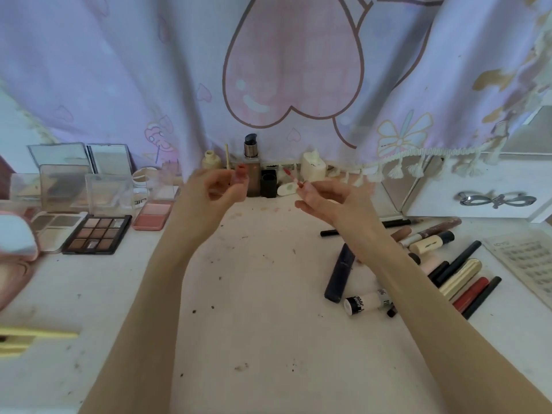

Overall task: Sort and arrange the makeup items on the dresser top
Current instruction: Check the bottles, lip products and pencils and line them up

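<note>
Palettes (97, 234) lie at the dresser top's (254, 324) left; tubes and pencils (448, 264) lie right; a pump bottle (252, 168) stands behind, against the curtain (119, 70).

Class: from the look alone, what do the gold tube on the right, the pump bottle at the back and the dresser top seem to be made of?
Gold tube: probably metal or metallised plastic; it shines with bright streaks.
Pump bottle: clear glass or plastic, since the tan liquid shows through; the pump looks like dark plastic.
Dresser top: matte painted white, scuffed and stained.
</note>
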Demonstrator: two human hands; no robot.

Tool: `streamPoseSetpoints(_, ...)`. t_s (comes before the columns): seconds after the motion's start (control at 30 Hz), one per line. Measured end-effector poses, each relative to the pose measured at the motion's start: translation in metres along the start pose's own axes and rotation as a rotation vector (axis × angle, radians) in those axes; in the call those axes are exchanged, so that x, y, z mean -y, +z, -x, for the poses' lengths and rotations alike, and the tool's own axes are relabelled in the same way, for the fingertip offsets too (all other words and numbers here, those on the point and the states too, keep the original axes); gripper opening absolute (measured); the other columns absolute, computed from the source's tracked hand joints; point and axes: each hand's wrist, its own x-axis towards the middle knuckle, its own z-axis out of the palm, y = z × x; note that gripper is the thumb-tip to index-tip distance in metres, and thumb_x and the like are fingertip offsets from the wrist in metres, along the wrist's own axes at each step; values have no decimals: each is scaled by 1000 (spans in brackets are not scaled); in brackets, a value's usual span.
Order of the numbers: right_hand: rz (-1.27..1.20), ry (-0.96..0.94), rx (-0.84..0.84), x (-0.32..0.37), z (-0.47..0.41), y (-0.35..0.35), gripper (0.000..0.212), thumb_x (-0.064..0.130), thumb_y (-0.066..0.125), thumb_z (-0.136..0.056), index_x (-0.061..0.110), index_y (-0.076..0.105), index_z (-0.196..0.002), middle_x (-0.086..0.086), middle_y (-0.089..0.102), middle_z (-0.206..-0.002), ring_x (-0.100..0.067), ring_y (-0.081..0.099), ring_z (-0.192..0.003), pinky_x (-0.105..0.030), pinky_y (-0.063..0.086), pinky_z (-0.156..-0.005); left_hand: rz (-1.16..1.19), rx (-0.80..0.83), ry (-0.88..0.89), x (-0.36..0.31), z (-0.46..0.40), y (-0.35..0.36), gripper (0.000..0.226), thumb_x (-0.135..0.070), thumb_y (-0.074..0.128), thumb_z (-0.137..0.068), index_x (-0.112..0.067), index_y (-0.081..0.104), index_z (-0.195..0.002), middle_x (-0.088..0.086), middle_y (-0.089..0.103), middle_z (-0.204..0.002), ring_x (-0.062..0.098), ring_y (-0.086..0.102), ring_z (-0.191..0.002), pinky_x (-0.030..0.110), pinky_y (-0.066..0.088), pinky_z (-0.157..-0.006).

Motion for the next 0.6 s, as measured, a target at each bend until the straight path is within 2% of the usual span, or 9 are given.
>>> streamPoseSetpoints(0.07,69,-1,104,2,-6,15,22,17,66,-87,4,68,-104,-10,69,-103,-17,69,-92,-18,54,-81,-121,7,-3,14,-7,-15,23,-41,55,-76,-23,67,-84,0,62,-89,7,54,-74,24,43,-68)
streamPoseSetpoints(0.17,343,-63,140,0,-20,41,21,34,64,-87,19,72,-100,10,68,-88,4,60,-77,-10,47,-69,-196,-11,-77,35,-9,-25,24,-32,48,-74,-17,66,-82,7,64,-85,15,52,-73,24,35,-64)
streamPoseSetpoints(0.3,471,-47,109,-11,-39,72,29,38,64,-86,14,69,-102,2,68,-93,-9,62,-86,-22,47,-75,-284,-70,-154,52,-4,-21,15,-4,51,-86,-7,66,-86,9,59,-83,25,50,-82,23,24,-64)
streamPoseSetpoints(0.47,530,-11,110,-24,-56,103,26,34,66,-85,11,66,-95,-4,69,-89,-19,65,-87,-34,53,-78,-290,-99,-129,57,-11,-19,17,-2,50,-86,-4,67,-88,15,60,-87,22,46,-78,21,21,-60)
streamPoseSetpoints(0.53,548,-14,100,-26,-59,109,20,30,67,-84,11,66,-91,0,68,-87,-16,63,-86,-28,51,-78,-295,-108,-126,59,-12,-19,18,-2,50,-86,-5,68,-85,12,60,-85,20,45,-77,20,21,-60)
streamPoseSetpoints(0.6,561,-33,110,-28,-59,112,9,25,69,-83,17,67,-87,4,65,-82,-10,60,-80,-15,46,-69,-283,-122,-118,60,-11,-19,17,1,51,-84,-4,68,-83,8,57,-79,20,45,-76,19,22,-60)
